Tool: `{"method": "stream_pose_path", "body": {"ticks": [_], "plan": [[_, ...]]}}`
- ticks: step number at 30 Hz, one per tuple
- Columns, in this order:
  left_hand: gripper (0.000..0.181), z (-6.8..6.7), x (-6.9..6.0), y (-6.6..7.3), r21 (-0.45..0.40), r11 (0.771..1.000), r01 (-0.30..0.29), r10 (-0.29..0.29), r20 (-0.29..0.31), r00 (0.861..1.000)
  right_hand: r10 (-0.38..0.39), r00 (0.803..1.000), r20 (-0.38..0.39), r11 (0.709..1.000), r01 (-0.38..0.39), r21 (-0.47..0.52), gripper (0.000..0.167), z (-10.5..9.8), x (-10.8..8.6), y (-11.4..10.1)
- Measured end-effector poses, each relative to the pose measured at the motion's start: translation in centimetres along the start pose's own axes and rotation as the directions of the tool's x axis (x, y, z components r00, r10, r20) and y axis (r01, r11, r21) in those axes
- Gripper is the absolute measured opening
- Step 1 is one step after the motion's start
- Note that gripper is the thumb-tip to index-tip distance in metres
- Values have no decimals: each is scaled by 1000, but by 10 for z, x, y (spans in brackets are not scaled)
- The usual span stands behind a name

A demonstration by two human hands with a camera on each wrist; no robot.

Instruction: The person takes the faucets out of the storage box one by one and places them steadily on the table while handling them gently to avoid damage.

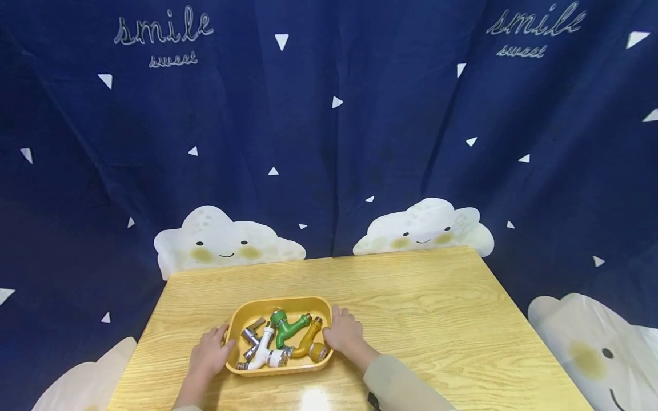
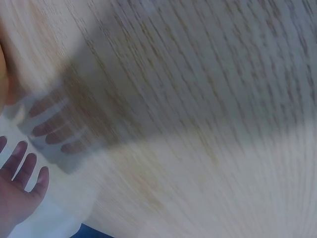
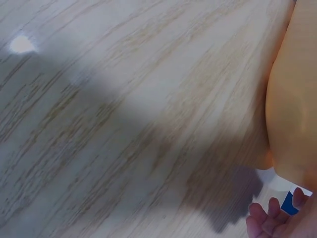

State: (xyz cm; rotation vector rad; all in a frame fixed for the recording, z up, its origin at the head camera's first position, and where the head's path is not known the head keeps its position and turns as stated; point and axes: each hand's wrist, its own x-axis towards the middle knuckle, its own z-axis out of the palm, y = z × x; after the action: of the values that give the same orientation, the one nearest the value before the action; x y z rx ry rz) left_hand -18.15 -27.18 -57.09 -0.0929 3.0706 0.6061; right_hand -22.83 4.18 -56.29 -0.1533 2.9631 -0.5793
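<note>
In the head view a yellow plastic tray [image 1: 280, 372] sits on the wooden table, with several faucets inside. A green faucet [image 1: 289, 329] lies at the back, a yellow faucet [image 1: 307, 341] to the right, a white faucet [image 1: 264, 349] in front and a chrome faucet [image 1: 251, 335] partly under the white one. My left hand [image 1: 209, 351] is at the tray's left side, thumb by the rim. My right hand [image 1: 343, 332] is at the right side, thumb on the rim. Both wrist views show fingers [image 2: 25, 171] spread or loosely bent, not wrapped round the tray.
The wooden table [image 1: 411, 308] extends to the right of and behind the tray. A dark blue curtain [image 1: 329, 125] with white triangles and smiling clouds hangs behind and beside it. Light glares off the table's front.
</note>
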Motion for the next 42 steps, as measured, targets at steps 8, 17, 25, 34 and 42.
{"method": "stream_pose_path", "body": {"ticks": [8,17,25,34,42], "plan": [[51,-2,-3,-5,6,1000,12,-12,6,1000,-9,1000,7,1000,9,1,52,2,3,-6],[52,-6,-4,-9,6,1000,30,-30,13,999,-14,1000,16,1000,13,8,53,6,6,-11],[53,-6,-4,-15,11,999,49,-50,32,998,-19,1000,19,1000,19,12,53,7,6,-15],[53,-6,-4,-20,7,999,53,-54,36,998,-39,999,7,999,39,6,49,7,5,-18],[54,-7,-4,-19,19,999,42,-43,31,999,-37,999,-9,999,37,-2,52,8,5,-17]]}}
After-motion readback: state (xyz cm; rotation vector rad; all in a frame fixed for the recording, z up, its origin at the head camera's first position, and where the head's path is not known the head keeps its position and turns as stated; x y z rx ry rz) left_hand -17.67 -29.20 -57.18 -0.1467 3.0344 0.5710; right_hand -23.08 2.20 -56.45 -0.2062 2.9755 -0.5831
